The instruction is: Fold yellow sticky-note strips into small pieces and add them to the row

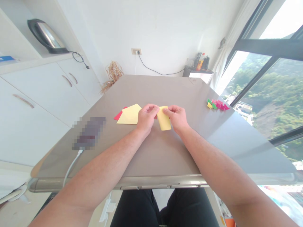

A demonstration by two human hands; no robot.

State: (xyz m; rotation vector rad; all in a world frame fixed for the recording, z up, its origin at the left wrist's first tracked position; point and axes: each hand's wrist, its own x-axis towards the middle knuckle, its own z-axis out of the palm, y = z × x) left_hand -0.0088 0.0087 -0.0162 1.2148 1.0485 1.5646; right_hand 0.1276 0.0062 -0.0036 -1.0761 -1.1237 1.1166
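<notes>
Left hand [147,118]: I see it pinching the yellow paper strip [165,122] by its upper left corner, just right of the pale-yellow sheet [129,116].
Right hand [178,118]: pinches the upper right edge, farther right of that sheet.
Long axis: toward the wearer; neither hand looks nearer.

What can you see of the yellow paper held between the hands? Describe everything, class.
The yellow paper is a plain rectangle, longer than wide, matte and thin-looking. It slants slightly over the table, its far end pinched by the left hand at the left corner and the right hand near the right; the near end is free. Whether it is folded cannot be told.
</notes>
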